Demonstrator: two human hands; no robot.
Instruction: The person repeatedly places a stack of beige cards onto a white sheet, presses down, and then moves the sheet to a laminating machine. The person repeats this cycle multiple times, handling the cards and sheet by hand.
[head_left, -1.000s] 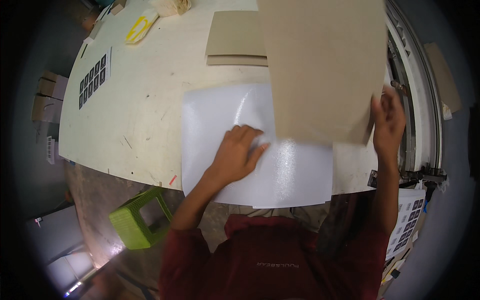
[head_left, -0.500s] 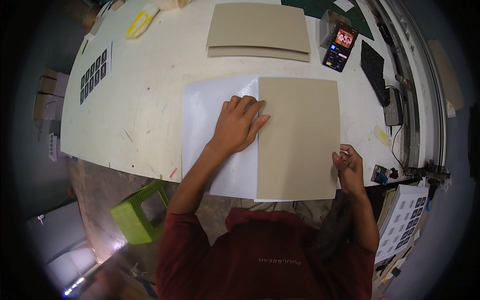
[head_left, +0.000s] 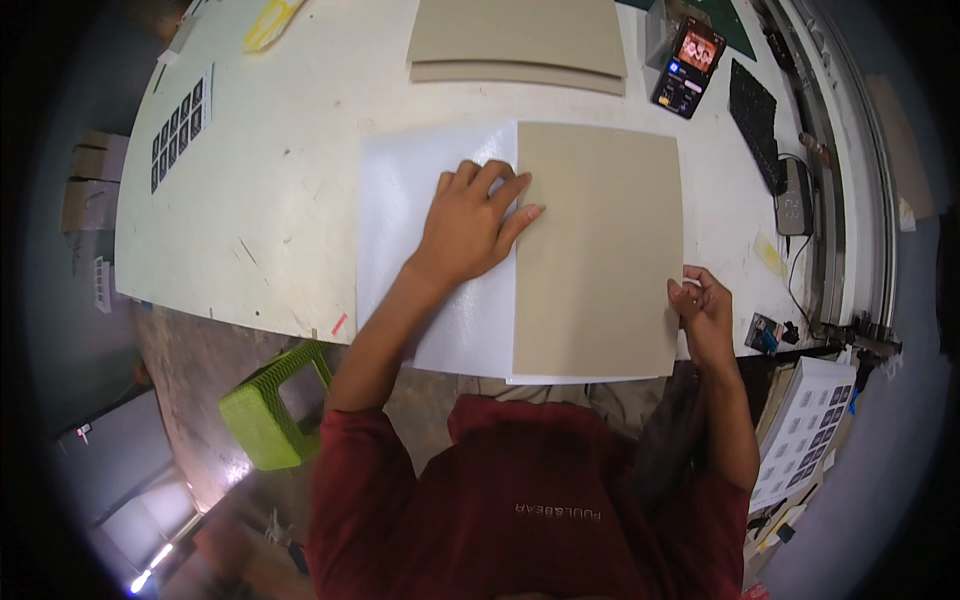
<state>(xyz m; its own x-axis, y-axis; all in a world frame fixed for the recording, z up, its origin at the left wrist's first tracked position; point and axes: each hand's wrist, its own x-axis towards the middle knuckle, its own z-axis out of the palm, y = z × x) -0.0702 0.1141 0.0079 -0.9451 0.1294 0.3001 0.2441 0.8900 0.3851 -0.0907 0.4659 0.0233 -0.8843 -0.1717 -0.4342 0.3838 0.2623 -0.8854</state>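
A beige sheet of cardboard [head_left: 598,250] lies on the right half of a glossy white sheet [head_left: 400,210] at the table's near edge. My left hand [head_left: 468,228] rests on the white sheet, fingers apart, with the fingertips and thumb reaching the cardboard's left edge. At the cardboard's right edge, low down, my right hand [head_left: 704,308] is closed, thumb over and fingers curled at the rim. Whether it also grips the white sheet underneath is hidden.
More beige cardboard sheets [head_left: 515,40] lie stacked at the far side. A phone [head_left: 688,70] leans against a block there. On the right are a dark angular piece [head_left: 755,125], a digital clock [head_left: 793,205] and a metal rail [head_left: 845,180]. A green stool [head_left: 265,415] stands below left.
The whole scene sits slightly higher in the picture, as the view has tilted. Both hands keep nearly the same places on the cardboard and the white sheet.
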